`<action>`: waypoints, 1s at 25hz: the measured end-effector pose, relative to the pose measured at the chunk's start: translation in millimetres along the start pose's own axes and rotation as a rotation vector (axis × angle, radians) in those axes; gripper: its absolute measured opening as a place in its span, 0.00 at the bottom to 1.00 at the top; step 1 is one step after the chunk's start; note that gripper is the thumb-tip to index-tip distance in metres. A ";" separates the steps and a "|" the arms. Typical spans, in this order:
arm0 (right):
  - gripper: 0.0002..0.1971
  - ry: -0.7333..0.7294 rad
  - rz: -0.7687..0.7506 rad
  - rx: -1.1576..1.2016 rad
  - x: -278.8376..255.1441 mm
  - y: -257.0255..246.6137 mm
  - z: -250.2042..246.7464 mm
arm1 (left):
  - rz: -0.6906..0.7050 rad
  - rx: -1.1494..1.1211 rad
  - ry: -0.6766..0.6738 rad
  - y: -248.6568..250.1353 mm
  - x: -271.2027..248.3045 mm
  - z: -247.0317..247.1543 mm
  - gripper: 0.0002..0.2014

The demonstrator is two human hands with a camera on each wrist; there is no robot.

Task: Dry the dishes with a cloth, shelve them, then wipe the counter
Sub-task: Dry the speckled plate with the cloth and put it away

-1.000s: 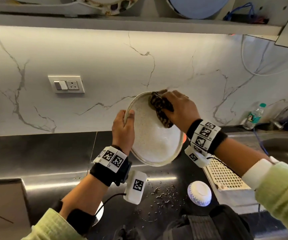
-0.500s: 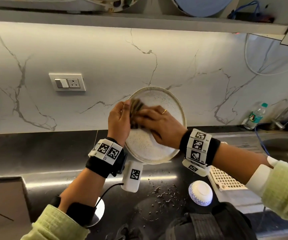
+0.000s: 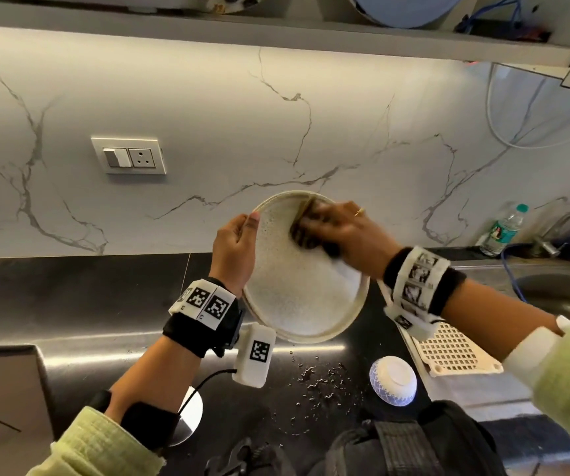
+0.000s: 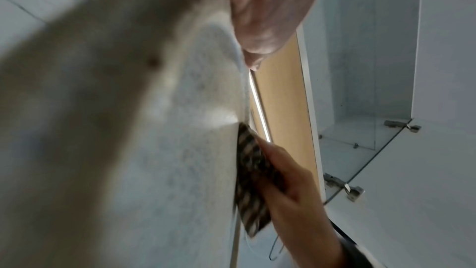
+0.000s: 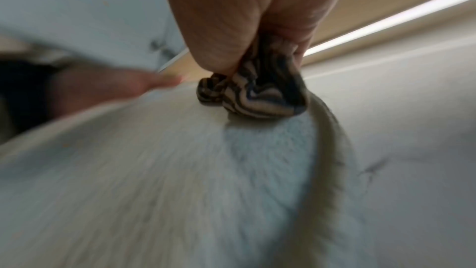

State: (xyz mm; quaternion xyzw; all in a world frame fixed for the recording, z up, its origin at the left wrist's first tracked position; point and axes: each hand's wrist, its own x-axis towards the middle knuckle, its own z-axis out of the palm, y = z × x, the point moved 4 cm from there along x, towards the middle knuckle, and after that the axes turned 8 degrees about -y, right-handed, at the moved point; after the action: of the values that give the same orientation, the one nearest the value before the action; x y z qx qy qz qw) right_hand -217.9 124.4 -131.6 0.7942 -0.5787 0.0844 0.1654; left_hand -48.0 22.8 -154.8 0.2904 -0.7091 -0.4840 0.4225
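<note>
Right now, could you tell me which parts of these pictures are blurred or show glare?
Head view: right hand and cloth motion-blurred; glare streaks the counter. Left wrist view: near plate rim out of focus. Right wrist view: plate smeared, left hand blurred.

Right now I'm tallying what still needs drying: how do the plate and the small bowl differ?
The plate is held tilted in the air by the left hand; the small bowl sits upside down on the counter. The right hand rubs a cloth on the plate; nothing touches the bowl. The plate is wider and flatter. Both are pale.

Speckled cream plate [image 3: 302,293]; dark-and-tan striped cloth [image 5: 253,95]; white bowl [image 3: 393,380] with blue lattice; black worktop [image 3: 70,297].
</note>
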 end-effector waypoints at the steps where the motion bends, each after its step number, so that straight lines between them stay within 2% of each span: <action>1: 0.25 0.030 0.149 0.082 5.6 13.7 -0.7 | -0.008 0.001 -0.012 -1.8 -0.8 2.0 0.18; 2: 0.26 0.038 0.235 0.134 9.5 19.2 2.2 | -0.008 0.009 -0.020 -3.0 -1.5 3.3 0.18; 4: 0.24 0.074 0.243 0.162 12.1 9.0 13.4 | -0.005 0.044 -0.045 -5.3 0.6 4.2 0.19; 7: 0.22 0.093 0.062 0.144 7.8 -36.1 25.5 | 0.018 0.080 -0.007 -3.0 9.0 -2.7 0.19; 10: 0.26 0.030 -0.185 0.011 -13.9 -78.0 38.0 | 0.084 0.167 0.014 7.0 15.5 -10.0 0.21; 12: 0.26 -0.026 -0.282 -0.059 -28.4 -72.0 42.6 | 0.095 0.180 0.018 7.5 15.5 -15.2 0.21; 13: 0.25 -0.045 -0.275 -0.040 -30.3 -58.2 41.4 | 0.090 0.155 0.032 6.7 15.1 -18.1 0.21; 15: 0.23 -0.005 -0.113 0.043 -24.9 -20.2 32.5 | 0.091 0.130 0.024 5.5 15.6 -18.9 0.21; 18: 0.21 0.180 0.263 0.178 -15.6 25.4 16.4 | 0.075 0.089 0.000 5.8 11.4 -11.2 0.20; 20: 0.23 0.205 0.317 0.178 -17.8 19.3 22.8 | 0.077 0.073 0.028 4.9 11.0 -12.6 0.21; 22: 0.27 0.143 0.214 0.160 -29.3 -9.9 42.5 | 0.069 0.070 0.085 1.6 10.5 -19.7 0.22; 25: 0.24 -0.017 -0.069 0.120 -58.8 -61.4 70.6 | 0.052 0.074 0.137 -6.9 8.8 -26.7 0.22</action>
State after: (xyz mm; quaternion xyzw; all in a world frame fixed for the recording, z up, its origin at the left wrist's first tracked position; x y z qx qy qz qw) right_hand -182.4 168.3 -226.7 0.8229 -0.5462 0.1065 0.1153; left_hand -28.7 1.3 -153.8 0.3196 -0.7033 -0.4255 0.4714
